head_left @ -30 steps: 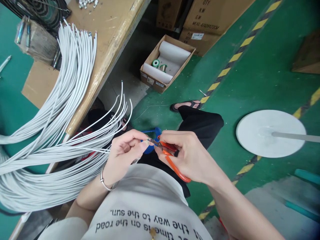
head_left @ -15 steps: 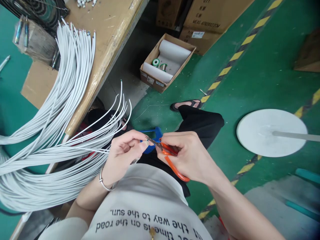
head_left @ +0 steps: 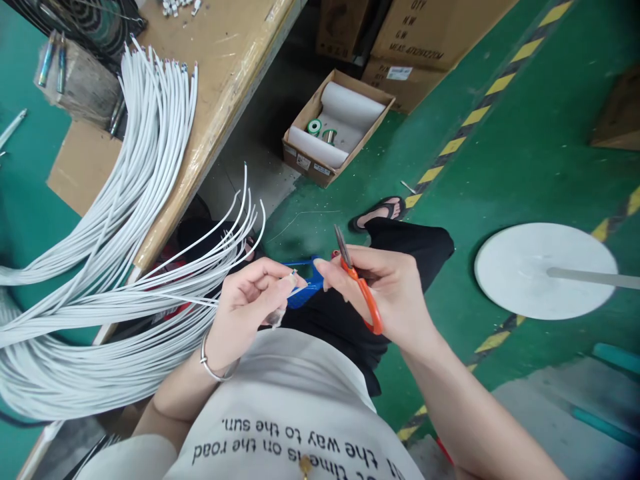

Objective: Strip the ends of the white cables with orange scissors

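Observation:
My left hand (head_left: 247, 303) pinches the end of a thin white cable (head_left: 180, 298) between thumb and forefinger, over my lap. My right hand (head_left: 387, 293) grips small orange-handled snips (head_left: 359, 287), their metal tips pointing up and away from the cable end. The two hands sit a few centimetres apart. A big bundle of white cables (head_left: 100, 220) drapes from the wooden bench (head_left: 225, 73) at the left down toward my lap. A blue plastic object (head_left: 306, 288) shows between my hands, partly hidden.
An open cardboard box (head_left: 336, 127) with white rolls and solder spools stands on the green floor ahead. Larger cartons (head_left: 430, 40) stand behind it. A round white base with a metal pole (head_left: 545, 268) lies at the right. My sandalled foot (head_left: 377, 212) rests by the yellow-black floor tape.
My right hand has drawn the snips away from the cable end and turned their tips upward. My left hand still pinches the cable in the same place.

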Motion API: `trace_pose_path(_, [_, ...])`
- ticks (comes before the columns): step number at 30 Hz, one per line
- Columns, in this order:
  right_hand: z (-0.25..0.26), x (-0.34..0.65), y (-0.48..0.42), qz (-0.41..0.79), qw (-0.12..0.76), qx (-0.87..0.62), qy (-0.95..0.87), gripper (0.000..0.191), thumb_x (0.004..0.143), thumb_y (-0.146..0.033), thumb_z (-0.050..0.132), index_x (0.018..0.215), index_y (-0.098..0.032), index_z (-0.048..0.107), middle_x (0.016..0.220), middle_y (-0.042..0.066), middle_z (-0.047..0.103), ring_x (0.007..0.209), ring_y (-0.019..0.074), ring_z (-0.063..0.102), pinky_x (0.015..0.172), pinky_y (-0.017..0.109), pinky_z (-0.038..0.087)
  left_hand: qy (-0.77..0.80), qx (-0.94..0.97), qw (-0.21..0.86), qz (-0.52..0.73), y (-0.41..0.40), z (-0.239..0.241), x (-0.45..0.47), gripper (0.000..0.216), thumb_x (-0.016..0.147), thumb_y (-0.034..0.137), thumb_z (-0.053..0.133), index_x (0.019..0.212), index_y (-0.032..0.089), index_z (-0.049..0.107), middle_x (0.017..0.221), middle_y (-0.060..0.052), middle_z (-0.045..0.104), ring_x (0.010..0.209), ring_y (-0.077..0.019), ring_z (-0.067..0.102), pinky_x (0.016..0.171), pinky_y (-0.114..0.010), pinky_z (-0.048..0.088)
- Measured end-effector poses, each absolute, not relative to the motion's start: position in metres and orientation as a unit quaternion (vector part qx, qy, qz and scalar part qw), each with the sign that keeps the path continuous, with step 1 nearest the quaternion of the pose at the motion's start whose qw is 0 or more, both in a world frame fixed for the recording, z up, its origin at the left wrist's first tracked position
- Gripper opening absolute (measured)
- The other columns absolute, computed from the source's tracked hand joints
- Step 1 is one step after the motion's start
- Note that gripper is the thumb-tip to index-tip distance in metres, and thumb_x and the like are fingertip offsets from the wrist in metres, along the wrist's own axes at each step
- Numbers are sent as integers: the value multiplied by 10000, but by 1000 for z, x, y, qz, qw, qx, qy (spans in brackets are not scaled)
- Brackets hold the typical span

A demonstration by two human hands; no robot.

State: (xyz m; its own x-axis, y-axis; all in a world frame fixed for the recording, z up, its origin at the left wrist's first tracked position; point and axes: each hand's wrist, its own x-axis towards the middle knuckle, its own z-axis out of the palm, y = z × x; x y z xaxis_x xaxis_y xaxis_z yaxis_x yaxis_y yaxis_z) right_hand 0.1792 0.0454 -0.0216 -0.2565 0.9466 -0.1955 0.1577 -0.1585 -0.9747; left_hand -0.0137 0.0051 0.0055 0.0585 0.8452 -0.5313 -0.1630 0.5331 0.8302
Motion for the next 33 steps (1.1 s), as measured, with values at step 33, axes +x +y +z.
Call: trace_pose_path(33, [-16, 166, 39, 590, 440, -451, -505, 102, 892, -334, 818, 826, -257, 826, 725, 6, 705, 657, 153, 593, 625, 312, 489, 546, 287, 708, 344, 2, 12, -14, 366, 938, 507, 766, 856, 152, 731, 614, 17, 589, 438, -32, 291, 411, -192, 164])
